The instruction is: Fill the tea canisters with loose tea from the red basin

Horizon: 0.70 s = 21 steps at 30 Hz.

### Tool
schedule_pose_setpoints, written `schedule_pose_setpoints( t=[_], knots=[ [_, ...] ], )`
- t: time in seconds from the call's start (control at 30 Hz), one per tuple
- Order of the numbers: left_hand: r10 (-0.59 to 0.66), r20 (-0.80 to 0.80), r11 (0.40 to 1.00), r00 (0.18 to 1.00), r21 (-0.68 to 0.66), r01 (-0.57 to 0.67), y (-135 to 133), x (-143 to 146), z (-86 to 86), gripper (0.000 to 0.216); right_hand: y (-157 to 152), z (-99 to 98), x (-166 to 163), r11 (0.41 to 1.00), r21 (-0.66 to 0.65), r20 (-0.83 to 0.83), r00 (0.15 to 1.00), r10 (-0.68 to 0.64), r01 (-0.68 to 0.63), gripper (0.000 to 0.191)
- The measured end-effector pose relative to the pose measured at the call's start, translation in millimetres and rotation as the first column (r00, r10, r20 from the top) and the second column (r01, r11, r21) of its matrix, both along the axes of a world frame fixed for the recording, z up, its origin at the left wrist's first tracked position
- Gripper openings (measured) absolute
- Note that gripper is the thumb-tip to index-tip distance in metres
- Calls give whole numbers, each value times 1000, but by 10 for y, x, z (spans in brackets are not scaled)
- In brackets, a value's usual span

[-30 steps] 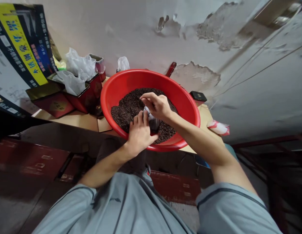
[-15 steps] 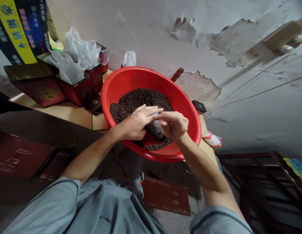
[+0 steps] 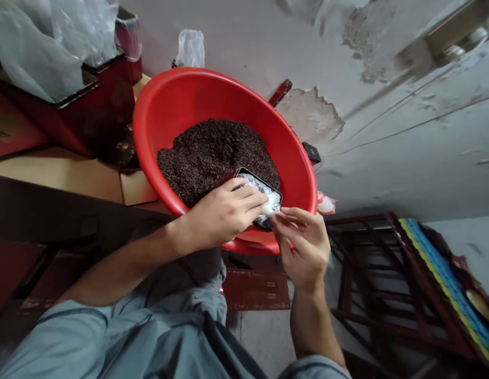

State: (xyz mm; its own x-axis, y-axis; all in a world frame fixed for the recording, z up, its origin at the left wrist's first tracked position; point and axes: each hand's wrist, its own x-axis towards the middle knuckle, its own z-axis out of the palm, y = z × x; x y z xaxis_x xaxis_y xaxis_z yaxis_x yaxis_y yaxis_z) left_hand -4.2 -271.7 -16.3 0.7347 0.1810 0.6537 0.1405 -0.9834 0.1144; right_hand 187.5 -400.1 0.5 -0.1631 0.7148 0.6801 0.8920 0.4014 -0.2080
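A small dark tin (image 3: 239, 171) lined with a clear plastic bag (image 3: 272, 202) is tilted at the near side of the red basin (image 3: 212, 75). My left hand (image 3: 224, 213) lies over the tin, its fingers stretched across the crumpled plastic; the thumb is hidden. At the tin's right corner, my right hand (image 3: 301, 239) pinches the edge of the bag between thumb and fingertips. Dark, loose dried leaves that look like tea (image 3: 216, 155) are heaped in the basin beyond the tin. The hands cover much of the tin's near side.
Dark red boxes (image 3: 78, 113) with plastic liners (image 3: 50, 58) stand left of the basin on a tan tabletop (image 3: 62, 171). A small black box (image 3: 311, 152) sits behind the basin's right rim. Peeling wall (image 3: 311, 113) rises behind; a dark rack (image 3: 366, 268) stands at the right.
My right hand has moved right and down from above the tin to its corner and now pinches the bag. The tin's plastic-lined top has come into view. The camera view has moved closer.
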Motion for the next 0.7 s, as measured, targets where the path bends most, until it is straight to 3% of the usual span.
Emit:
schedule_pose_setpoints(
  t=[0.1,0.33,0.47,0.53,0.6,0.7],
  knots=[
    [-17,-7,999,1000,34,17,2,9,20,27,-109,35,-39,993,-115,16,1000,-22,23,43],
    [3,-104,999,995,41,1,-47,35,101,26,-8,184,-81,976,-219,25,999,23,-17,30],
    [-9,-132,999,991,49,15,-93,91,129,23,-50,185,-133,981,-182,227,974,-27,70,34],
    [-39,-127,996,991,71,48,-105,103,122,21,-115,175,-105,975,-213,297,955,8,58,41],
    [-55,-137,993,989,94,68,-103,98,111,20,-161,143,-21,965,-260,291,952,91,-12,48],
    [-50,-154,991,987,115,68,-100,82,100,21,-149,36,132,981,-182,255,961,108,-62,53]
  ],
)
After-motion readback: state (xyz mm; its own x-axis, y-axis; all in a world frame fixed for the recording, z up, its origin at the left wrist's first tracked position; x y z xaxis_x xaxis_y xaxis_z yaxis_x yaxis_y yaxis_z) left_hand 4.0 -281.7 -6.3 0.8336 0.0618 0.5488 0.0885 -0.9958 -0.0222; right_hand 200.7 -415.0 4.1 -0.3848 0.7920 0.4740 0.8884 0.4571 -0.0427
